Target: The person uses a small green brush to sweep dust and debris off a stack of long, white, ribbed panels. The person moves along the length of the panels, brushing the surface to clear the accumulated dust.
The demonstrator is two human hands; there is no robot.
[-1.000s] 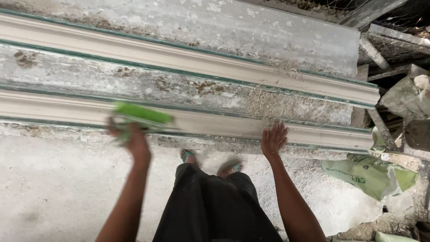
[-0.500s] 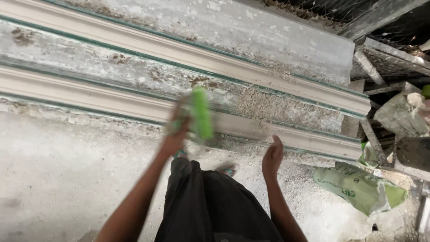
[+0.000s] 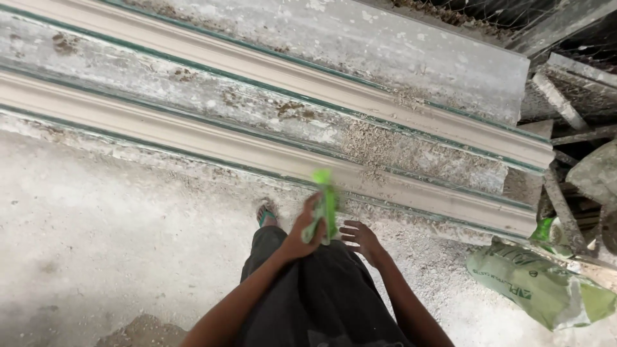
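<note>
The left hand [image 3: 302, 234] grips a green tool [image 3: 324, 205], held upright. The right hand [image 3: 361, 236] hovers just beside it at 3 o'clock, fingers spread. Long pale mouldings [image 3: 257, 151] lie at 12 o'clock; a green sack [image 3: 540, 289] at 4 o'clock.

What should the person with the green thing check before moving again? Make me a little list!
1. Grip on the green plastic tool: the left hand is closed around it. Ok.
2. Right hand free: open, fingers spread, holding nothing. Ok.
3. Long pale moulded strip ahead: lies flat in its green-edged form, with crumbly debris beside it. Not ok.
4. Footing: the sandalled foot stands on the dusty grey floor. Ok.
5. Green sack on the right: lies apart from the hands. Ok.
6. What kind of tool it is: blurred. Cannot tell.
</note>
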